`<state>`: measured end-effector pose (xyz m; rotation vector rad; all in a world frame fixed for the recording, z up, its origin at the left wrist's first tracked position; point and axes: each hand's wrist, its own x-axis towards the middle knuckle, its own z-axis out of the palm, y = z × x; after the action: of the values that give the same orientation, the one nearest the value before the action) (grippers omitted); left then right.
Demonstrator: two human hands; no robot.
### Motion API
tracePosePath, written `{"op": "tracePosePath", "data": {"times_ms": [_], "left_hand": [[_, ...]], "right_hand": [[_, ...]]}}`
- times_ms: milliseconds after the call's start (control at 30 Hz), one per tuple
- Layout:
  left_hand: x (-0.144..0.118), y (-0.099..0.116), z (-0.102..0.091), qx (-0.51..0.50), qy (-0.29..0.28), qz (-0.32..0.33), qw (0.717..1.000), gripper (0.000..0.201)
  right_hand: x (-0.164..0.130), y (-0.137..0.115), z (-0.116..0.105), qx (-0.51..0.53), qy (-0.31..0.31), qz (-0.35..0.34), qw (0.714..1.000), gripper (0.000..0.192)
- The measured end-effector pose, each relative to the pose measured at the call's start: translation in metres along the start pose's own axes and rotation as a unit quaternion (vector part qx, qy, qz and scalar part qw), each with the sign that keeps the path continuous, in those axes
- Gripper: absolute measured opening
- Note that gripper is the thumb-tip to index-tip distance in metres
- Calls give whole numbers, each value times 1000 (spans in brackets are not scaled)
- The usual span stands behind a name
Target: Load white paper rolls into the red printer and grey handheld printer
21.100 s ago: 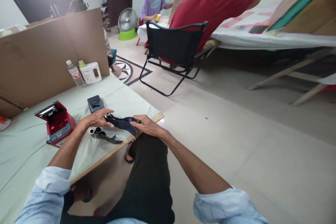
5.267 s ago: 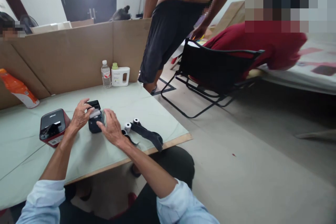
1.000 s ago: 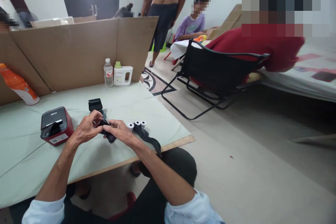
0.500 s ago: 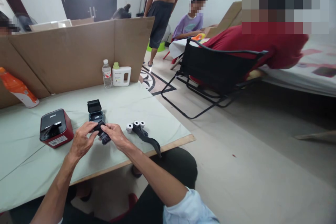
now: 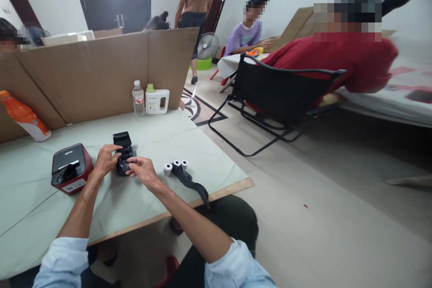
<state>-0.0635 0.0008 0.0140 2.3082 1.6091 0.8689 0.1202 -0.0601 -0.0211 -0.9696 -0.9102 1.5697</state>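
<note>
A small black printer (image 5: 123, 149) with its lid up sits on the pale green table (image 5: 158, 135). My left hand (image 5: 105, 161) grips its left side. My right hand (image 5: 141, 172) rests on its front right, fingers pressing at its open bay; what lies inside is hidden. Three small white paper rolls (image 5: 174, 165) lie just right of my right hand, with a black wrapper strip (image 5: 194, 185) trailing toward the table's edge. A red printer with a black lid (image 5: 70, 168), shut, stands left of my left hand.
A water bottle (image 5: 138, 98) and a white jug (image 5: 156, 101) stand against the cardboard screen (image 5: 101, 69). An orange bottle (image 5: 24, 117) lies far left. A black folding chair (image 5: 276, 99) with a seated person in red is to the right; other people are behind.
Both hands have moved forward from above the table down onto the small black printer. The dark piece they held half a second ago is no longer visible between them.
</note>
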Motion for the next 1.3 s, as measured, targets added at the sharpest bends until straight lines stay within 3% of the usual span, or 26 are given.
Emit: {"op": "tracePosePath", "data": {"times_ms": [233, 400, 500, 667, 767, 867, 1033, 1133, 1233, 1300], "left_hand": [[10, -4, 12, 43, -55, -27, 997, 33], [11, -5, 15, 62, -81, -36, 994, 36], [13, -3, 14, 76, -106, -39, 991, 39], [19, 2, 12, 98, -144, -43, 984, 41], [22, 2, 12, 108, -158, -46, 980, 42], [23, 2, 13, 114, -159, -48, 980, 41], [18, 2, 14, 111, -122, -50, 985, 32], [15, -1, 13, 112, -73, -63, 989, 28], [18, -9, 16, 77, 21, -121, 990, 46], [26, -14, 21, -6, 73, -178, 981, 65]], "right_hand": [[5, 1, -7, -40, -10, -37, 998, 42], [4, 2, -11, -193, -31, -122, 973, 45], [2, 1, -13, -330, -26, -191, 924, 47], [1, 0, -16, -503, -25, -294, 812, 39], [3, 0, -16, -587, -14, -304, 751, 27], [4, 2, -17, -631, -5, -313, 710, 19], [6, 9, -19, -650, -7, -364, 667, 20], [7, 16, -21, -647, -8, -382, 660, 18], [8, 20, -22, -628, -17, -385, 676, 13], [8, 22, -23, -619, -23, -381, 686, 12]]}}
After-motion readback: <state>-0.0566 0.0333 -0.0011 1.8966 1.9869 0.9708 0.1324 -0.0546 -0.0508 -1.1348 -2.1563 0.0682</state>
